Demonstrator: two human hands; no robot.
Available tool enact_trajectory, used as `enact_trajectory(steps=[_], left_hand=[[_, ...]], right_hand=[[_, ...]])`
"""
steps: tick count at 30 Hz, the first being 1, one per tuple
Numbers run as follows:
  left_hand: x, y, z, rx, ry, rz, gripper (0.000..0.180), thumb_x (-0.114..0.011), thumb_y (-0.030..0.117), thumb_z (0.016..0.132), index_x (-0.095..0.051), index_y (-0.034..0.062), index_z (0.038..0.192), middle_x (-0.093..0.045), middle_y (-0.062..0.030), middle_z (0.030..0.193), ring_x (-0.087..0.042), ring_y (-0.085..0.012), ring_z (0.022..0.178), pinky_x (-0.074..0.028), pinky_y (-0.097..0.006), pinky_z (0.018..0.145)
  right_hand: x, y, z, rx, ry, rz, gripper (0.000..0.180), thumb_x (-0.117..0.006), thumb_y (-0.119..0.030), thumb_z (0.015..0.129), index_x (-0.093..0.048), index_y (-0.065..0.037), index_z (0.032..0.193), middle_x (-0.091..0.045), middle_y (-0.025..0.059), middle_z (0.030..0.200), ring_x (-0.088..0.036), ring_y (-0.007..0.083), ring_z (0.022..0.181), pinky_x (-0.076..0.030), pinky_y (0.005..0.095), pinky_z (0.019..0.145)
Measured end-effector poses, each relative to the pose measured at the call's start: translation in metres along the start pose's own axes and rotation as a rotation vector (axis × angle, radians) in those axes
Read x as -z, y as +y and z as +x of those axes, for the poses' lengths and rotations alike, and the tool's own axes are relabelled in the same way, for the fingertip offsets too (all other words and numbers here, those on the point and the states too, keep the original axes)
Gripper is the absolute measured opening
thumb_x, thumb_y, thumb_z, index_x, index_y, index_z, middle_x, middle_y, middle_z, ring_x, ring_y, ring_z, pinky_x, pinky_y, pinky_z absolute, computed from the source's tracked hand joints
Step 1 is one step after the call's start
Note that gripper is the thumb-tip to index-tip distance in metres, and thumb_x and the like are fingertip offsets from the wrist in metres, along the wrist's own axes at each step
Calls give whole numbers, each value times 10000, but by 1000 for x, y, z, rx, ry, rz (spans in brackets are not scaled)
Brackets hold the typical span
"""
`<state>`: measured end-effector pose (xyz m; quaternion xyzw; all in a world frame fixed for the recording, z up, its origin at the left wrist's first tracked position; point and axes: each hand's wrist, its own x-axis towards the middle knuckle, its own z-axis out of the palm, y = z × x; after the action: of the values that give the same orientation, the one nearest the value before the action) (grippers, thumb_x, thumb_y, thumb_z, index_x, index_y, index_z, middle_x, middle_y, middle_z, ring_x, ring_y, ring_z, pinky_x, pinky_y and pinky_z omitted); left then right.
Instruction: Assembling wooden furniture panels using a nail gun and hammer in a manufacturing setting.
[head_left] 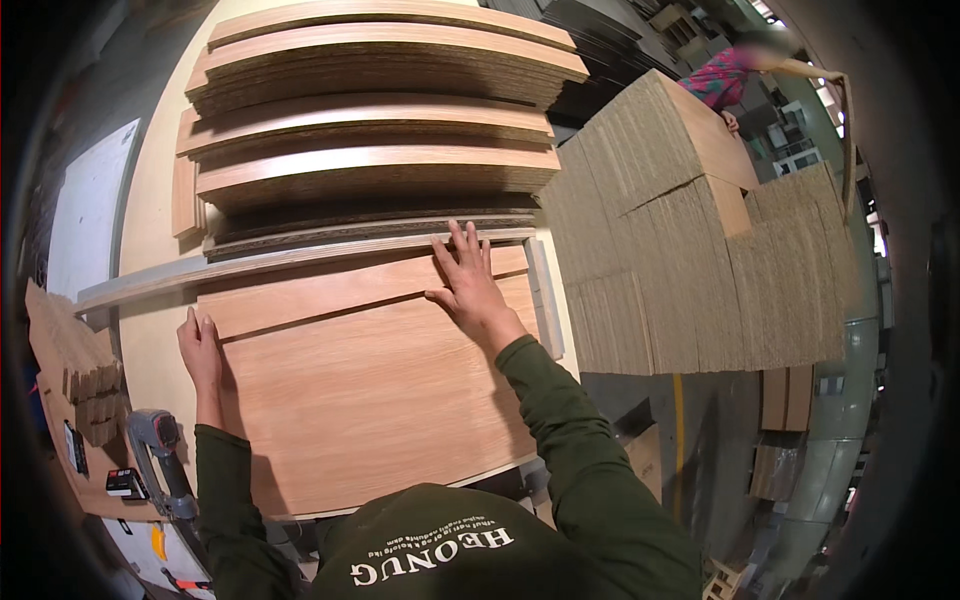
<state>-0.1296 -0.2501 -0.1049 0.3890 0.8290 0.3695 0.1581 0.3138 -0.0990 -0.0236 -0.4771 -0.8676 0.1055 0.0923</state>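
Observation:
A large wood-grain panel (375,400) lies flat on the table in front of me. Along its far side is a narrow wood-grain board (330,293), with a thin dark gap between the two. My left hand (202,350) is closed at the narrow board's left end, fingertips at its edge. My right hand (470,287) is open on the narrow board's right part, fingers spread and reaching to the long straight rail (300,257) behind it. The undersides of both hands are hidden.
Stacks of narrow boards (370,165) stand beyond the rail. A nail gun (160,455) and a small black box (125,484) sit at lower left. Tall board stacks (650,240) rise at right, with another person (725,80) behind them. A pale table edge (150,210) shows at left.

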Motion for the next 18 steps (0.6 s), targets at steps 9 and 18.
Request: enact_trajectory(steps=[9, 18], left_hand=[[-3, -1, 33, 95, -15, -318, 554, -645, 155, 853, -437, -64, 1318, -535, -179, 1211, -506, -247, 1126, -403, -328, 960], [-23, 28, 21, -68, 137, 173, 507, -699, 171, 747, -545, -42, 1180, -570, -238, 1068, -522, -372, 1009, -413, -417, 914]], right_hand=[[2, 4, 25, 0, -82, -47, 1025, -701, -553, 677, -204, -110, 1456, -174, 116, 1514, -79, 334, 1410, -67, 576, 1114], [-22, -63, 72, 183, 67, -84, 1110, -660, -765, 518, -383, -129, 1384, -384, 223, 1353, -342, 435, 1254, -184, 607, 1048]])
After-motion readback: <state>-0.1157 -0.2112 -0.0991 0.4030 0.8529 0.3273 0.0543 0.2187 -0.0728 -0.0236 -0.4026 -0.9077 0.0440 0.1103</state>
